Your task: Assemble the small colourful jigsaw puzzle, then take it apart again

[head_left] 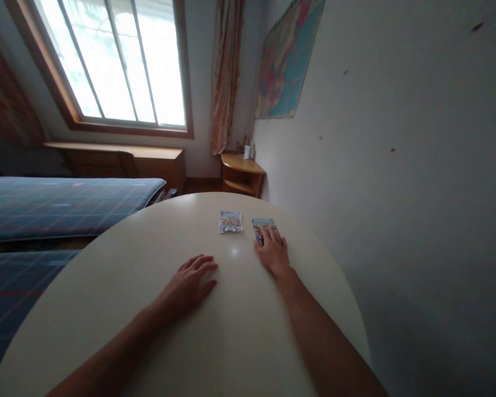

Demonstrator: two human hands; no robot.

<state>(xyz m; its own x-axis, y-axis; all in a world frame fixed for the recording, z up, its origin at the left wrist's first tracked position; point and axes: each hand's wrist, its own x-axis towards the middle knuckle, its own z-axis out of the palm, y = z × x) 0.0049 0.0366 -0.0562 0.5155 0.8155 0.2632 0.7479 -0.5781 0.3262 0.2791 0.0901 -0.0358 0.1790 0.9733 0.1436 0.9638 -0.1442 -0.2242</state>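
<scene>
My right hand (pixel 273 249) lies with its fingers spread over the near part of a colourful printed card or packet (pixel 263 223). Its fingers cover much of the print, and I cannot tell whether it is a card or a packet. To the left of it, apart from both hands, lies a second small printed piece (pixel 230 221), pale with blue and orange markings. My left hand (pixel 194 278) rests on the white round table (pixel 157 342), fingers stretched out and thumb apart, holding nothing. It is nearer to me than both printed pieces.
A bed with a blue plaid cover (pixel 66 207) stands left of the table. Beyond it are a wooden desk (pixel 157 151) and a window (pixel 119 66). A wooden corner shelf (pixel 242 164) holds small items. Close on the right runs a white wall (pixel 417 193) with a map (pixel 289 66).
</scene>
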